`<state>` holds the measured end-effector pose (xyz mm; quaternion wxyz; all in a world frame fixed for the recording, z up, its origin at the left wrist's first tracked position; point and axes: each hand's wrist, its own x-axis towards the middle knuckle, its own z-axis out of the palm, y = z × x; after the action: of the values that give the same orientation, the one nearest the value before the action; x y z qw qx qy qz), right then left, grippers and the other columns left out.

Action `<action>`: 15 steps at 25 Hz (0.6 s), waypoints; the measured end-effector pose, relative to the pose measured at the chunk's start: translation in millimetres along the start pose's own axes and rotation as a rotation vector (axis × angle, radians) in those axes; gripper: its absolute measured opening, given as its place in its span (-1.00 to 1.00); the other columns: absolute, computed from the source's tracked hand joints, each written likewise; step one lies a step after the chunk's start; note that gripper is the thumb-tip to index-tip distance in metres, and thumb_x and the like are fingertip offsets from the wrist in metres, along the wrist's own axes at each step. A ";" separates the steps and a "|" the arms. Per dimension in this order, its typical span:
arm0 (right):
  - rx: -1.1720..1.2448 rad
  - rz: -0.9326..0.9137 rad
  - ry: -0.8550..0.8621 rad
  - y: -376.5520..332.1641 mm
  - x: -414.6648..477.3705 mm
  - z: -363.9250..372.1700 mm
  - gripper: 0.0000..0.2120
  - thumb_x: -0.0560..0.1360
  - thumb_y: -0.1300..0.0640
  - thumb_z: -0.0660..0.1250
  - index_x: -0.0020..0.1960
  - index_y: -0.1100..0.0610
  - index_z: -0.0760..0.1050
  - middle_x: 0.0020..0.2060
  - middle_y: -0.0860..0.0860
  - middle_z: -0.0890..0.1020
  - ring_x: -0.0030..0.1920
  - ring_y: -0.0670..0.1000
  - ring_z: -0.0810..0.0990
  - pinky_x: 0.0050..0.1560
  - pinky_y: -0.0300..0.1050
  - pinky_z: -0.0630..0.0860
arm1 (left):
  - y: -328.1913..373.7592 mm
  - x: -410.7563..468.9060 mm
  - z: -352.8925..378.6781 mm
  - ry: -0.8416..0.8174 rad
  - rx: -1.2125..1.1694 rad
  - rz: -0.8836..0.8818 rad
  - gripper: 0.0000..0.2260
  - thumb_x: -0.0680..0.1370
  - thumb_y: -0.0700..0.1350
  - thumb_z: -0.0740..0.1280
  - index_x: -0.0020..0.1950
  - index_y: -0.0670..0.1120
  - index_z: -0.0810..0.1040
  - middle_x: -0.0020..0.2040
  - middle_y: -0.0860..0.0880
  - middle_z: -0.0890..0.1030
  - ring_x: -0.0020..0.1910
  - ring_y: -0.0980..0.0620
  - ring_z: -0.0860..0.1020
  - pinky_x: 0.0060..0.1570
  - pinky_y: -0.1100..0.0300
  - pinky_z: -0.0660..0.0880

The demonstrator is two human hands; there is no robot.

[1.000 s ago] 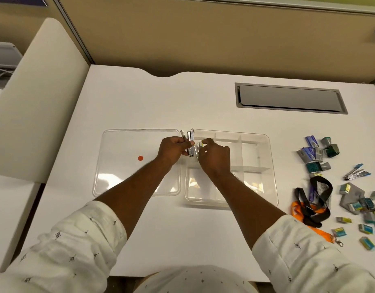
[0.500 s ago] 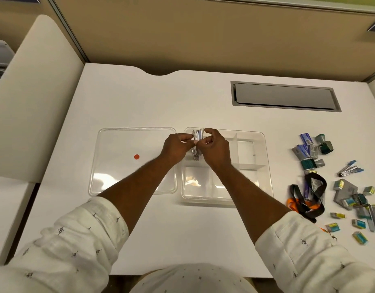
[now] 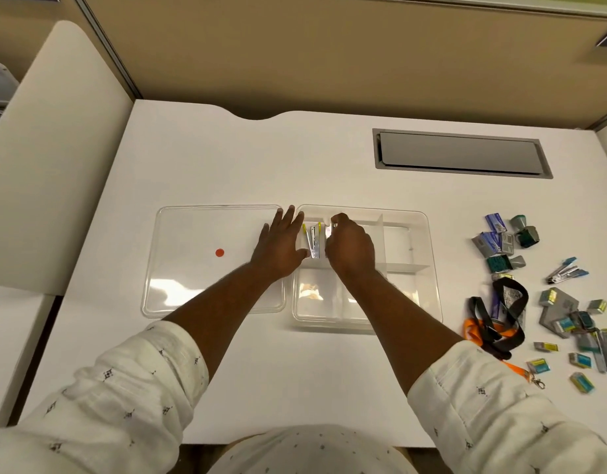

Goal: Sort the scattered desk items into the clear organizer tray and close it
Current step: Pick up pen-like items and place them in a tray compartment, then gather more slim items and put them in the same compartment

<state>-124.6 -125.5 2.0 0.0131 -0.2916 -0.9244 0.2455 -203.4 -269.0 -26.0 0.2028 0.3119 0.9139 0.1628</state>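
The clear organizer tray (image 3: 428, 268) lies in the middle of the white desk, divided into compartments. Its clear lid (image 3: 192, 285), marked with a red dot, lies flat just to its left. Small silver staplers with yellow tips (image 3: 313, 239) lie in the tray's back-left compartment. My left hand (image 3: 280, 244) rests with straight fingers over the gap between lid and tray, beside the staplers. My right hand (image 3: 350, 246) is curled over the same compartment, fingertips on a silver stapler at its right; the hold itself is hidden.
Scattered items lie on the right of the desk: staple boxes (image 3: 497, 241), a blue stapler (image 3: 565, 271), black and orange lanyards (image 3: 500, 313) and more small boxes (image 3: 575, 323). A grey cable hatch (image 3: 459, 153) sits at the back right. A partition stands on the left.
Both hands held the staplers upright above the tray's back-left compartment; now the staplers lie in it, my left hand has let go and flattened, and my right hand stays over them.
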 end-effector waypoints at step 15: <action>-0.106 -0.146 0.064 59.8 -42.8 -13.3 -0.26 0.56 -0.23 0.21 0.58 0.12 0.11 0.59 0.11 0.10 0.59 0.13 0.06 0.54 0.24 0.05 | 46.5 -16.2 -0.9 0.023 0.052 0.062 -0.16 0.51 0.41 0.13 0.61 0.00 -0.11 0.62 -0.05 -0.16 0.59 -0.05 -0.21 0.53 -0.15 -0.16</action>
<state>-55.0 -100.5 -8.8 0.0449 -0.2313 -0.9540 0.1851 -168.7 -244.5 -1.1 0.1790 0.3432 0.9099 0.1489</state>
